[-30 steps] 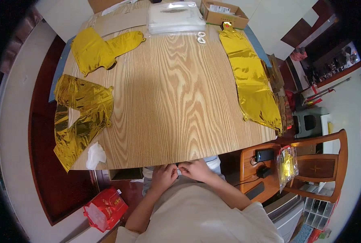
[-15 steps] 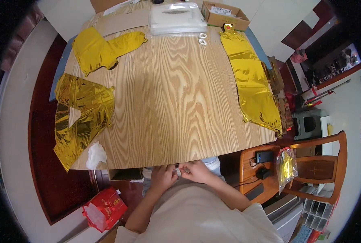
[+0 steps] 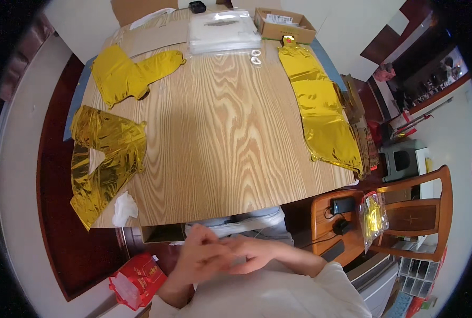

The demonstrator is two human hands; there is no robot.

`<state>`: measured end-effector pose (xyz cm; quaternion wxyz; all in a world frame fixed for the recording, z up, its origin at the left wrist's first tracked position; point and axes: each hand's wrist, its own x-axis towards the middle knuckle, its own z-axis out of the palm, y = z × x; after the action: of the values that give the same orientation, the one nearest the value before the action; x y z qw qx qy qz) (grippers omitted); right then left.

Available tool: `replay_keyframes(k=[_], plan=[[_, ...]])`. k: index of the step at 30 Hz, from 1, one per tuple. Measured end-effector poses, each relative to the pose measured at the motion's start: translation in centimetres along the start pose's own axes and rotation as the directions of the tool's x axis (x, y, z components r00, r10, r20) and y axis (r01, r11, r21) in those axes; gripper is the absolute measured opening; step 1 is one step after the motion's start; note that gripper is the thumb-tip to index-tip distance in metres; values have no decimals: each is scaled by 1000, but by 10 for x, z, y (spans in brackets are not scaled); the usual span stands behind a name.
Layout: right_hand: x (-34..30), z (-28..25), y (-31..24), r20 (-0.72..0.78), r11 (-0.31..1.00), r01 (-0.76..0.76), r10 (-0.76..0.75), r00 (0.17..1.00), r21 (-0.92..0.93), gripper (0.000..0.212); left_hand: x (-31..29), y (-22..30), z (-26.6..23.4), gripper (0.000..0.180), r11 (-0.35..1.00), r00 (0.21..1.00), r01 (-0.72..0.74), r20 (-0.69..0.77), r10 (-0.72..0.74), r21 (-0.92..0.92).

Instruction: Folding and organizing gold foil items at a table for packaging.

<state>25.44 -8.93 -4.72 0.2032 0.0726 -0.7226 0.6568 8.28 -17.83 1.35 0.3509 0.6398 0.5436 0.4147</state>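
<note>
My left hand (image 3: 205,255) and my right hand (image 3: 254,251) meet in front of my body, below the table's near edge. Their fingers overlap, with the right fingers lying across the left ones. The left hand is somewhat smeared by motion, but its fingers look stretched out. On the right hand the fingers reach leftward and stand apart. I see nothing held in either. Gold foil balloons lie flat on the wood-grain table (image 3: 214,159): one at the far left (image 3: 117,74), one at the near left (image 3: 109,153) and a long one (image 3: 312,100) along the right.
Clear plastic bags (image 3: 222,34) are stacked at the back beside a cardboard box (image 3: 284,26). Two white rings (image 3: 255,57) lie before them. A crumpled white tissue (image 3: 124,209) rests at the near left corner. A red bag (image 3: 138,281) stands below; a wooden chair (image 3: 413,214) is at right.
Both hands have come back from the table edge toward my body, and their fingers now overlap. A small white thing seen between them earlier no longer shows. The view has shifted slightly.
</note>
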Motion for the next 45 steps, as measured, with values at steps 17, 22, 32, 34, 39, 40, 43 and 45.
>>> replay_keyframes(k=[17, 22, 32, 34, 39, 40, 43, 45], plan=[[7, -12, -23, -293, 861, -344, 243, 925, -373, 14, 3, -7, 8, 13, 856, 961, -70, -265, -81, -512], [2, -18, -44, -192, 960, -72, 20, 981, -270, 16, 0, -22, -3, 21, 943, 993, -119, -22, 118, -312], [0, -19, -50, -293, 882, -187, 59, 954, -432, 13, -1, -25, 7, 28, 798, 995, -97, -28, 100, -594], [1, -15, -35, -311, 834, -210, 49, 949, -511, 11, -1, -17, 14, 28, 581, 983, -108, -172, -57, -807], [1, -8, -49, -282, 888, -119, -12, 959, -444, 9, 14, -22, 5, 28, 983, 986, -102, -113, 120, 152], [0, -14, -48, -342, 888, -124, -39, 939, -442, 10, 9, -24, 4, 25, 978, 995, -95, -33, 91, -186], [5, -14, -33, -324, 814, -232, 57, 944, -533, 12, -4, -22, 6, 20, 647, 999, -23, 12, 50, -762], [4, 0, -34, -141, 763, -220, 169, 976, -607, 13, -7, -12, 11, 18, 645, 969, -102, -221, -107, -757]])
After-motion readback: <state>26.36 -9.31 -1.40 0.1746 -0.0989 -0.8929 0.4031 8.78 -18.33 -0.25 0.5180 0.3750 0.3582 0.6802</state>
